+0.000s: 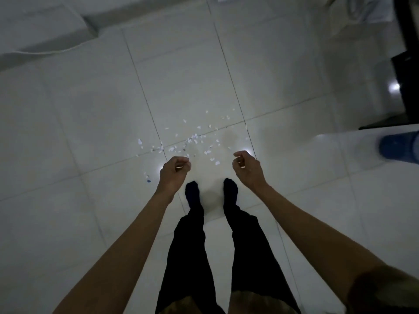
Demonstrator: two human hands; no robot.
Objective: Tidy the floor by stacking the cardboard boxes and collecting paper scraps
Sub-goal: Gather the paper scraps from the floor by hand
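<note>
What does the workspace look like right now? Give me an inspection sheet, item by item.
Surface: pale tiled floor, glossy, with dark grout lines and light glare spots.
Job's things: paper scraps scattered on the floor ahead of the person's feet; no cardboard boxes seen.
Clutter: blue cylindrical object at the right edge, blurred, kind unclear.
Grippers: left hand and right hand hang above the floor, fingers loosely curled, holding nothing visible.
Cables: nothing seen.
Surroundings: white fabric or bedding at upper left; dark furniture at upper right.
</note>
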